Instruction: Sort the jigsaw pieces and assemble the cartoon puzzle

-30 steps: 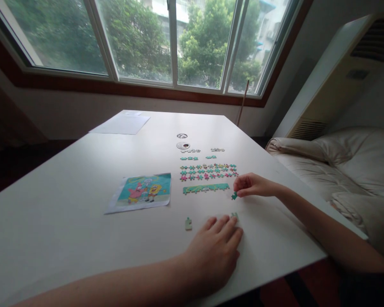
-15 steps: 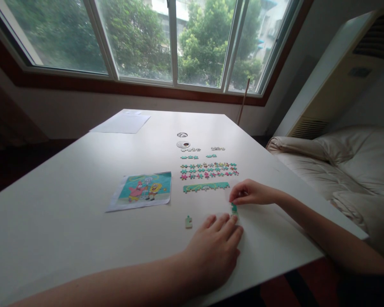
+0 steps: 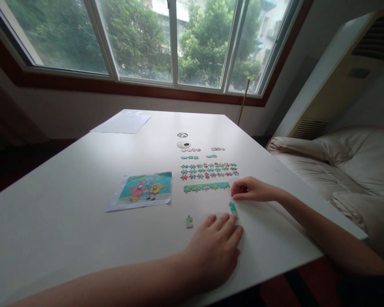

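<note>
My left hand [image 3: 215,248] lies flat on the white table [image 3: 67,213], fingers stretched out, its fingertips touching a small pair of joined green puzzle pieces [image 3: 233,208]. My right hand [image 3: 251,190] rests just beyond them with its fingers curled in and nothing visible between them. It sits at the right end of a joined green strip of puzzle pieces [image 3: 206,186]. A single pale green piece [image 3: 189,221] lies left of my left fingertips. Several loose pieces [image 3: 209,169] are laid out in rows behind the strip.
A cartoon reference picture [image 3: 144,191] lies left of the strip. A white sheet [image 3: 121,123] is at the far left of the table, with two round cable holes [image 3: 183,145] mid-table. Cream bedding [image 3: 348,166] and a standing air conditioner [image 3: 336,72] are on the right.
My right hand brought a green piece down beside the piece at my left fingertips, let it go, and drew back toward the strip. My left hand stayed put.
</note>
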{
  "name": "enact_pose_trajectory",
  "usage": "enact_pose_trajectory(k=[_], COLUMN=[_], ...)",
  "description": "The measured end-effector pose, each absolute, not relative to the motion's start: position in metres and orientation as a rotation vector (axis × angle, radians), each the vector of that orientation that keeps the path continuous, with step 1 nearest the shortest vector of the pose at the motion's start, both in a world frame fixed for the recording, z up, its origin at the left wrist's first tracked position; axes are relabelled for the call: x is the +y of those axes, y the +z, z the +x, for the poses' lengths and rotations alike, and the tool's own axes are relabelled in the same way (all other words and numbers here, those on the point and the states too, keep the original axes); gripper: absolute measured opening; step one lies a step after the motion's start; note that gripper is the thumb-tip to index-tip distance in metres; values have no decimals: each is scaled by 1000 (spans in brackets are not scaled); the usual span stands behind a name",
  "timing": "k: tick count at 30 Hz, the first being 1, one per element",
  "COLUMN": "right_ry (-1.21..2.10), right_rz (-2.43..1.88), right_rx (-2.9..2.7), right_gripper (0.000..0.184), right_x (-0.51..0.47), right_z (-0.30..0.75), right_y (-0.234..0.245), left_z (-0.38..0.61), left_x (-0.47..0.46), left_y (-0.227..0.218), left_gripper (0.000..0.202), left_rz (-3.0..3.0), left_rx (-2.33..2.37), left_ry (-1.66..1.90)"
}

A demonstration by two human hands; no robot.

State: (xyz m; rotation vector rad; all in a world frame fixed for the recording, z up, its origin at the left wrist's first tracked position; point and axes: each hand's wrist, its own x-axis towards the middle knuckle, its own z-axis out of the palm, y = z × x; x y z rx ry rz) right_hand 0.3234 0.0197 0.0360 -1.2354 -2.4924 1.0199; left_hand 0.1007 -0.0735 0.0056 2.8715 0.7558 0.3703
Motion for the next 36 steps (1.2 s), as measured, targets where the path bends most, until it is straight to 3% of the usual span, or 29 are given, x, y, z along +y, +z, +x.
enact_pose_trajectory(k=[23, 29, 36], right_ry=[1052, 777, 436], right_rz=[-1183, -1290, -1524], right_rx=[-2551, -2408, -2301], right_gripper=[29, 35, 27], right_x=[21, 82, 160], right_z=[320, 335, 336], right_y=[41, 36, 25], left_z=[99, 99, 98], left_x=[-73, -74, -71], left_y=[16, 17, 9], left_gripper=[39, 40, 54], left_rz=[2823, 2811, 2826], left_rx=[790, 786, 808], left_ry=[325, 324, 304])
